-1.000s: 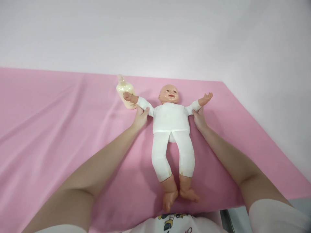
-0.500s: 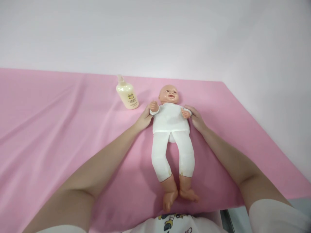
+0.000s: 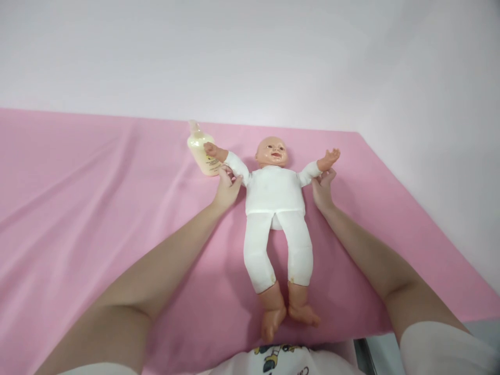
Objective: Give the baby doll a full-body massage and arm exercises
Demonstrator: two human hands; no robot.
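On its back lies a baby doll (image 3: 275, 190) in a white top and trousers, head away from me and bare feet toward me. Its arms are spread out to both sides. My left hand (image 3: 227, 188) is closed on the doll's sleeved arm on the left, thumb and fingers around its lower side. On the other side my right hand (image 3: 324, 190) grips the doll's other arm near the wrist. The fingertips under the sleeves are partly hidden. A pump bottle (image 3: 203, 160) of pale yellow liquid stands just beyond my left hand, partly covered by the doll's hand.
A pink sheet (image 3: 97, 208) with folds on the left covers the table. A white wall (image 3: 250, 62) rises behind its far edge. The table's right edge runs diagonally toward me, and the near edge lies close to my body.
The doll's arms have swung from bent over its chest to stretched outward, with my hands on them. One doll hand now overlaps the bottle. Body and legs have stayed put.
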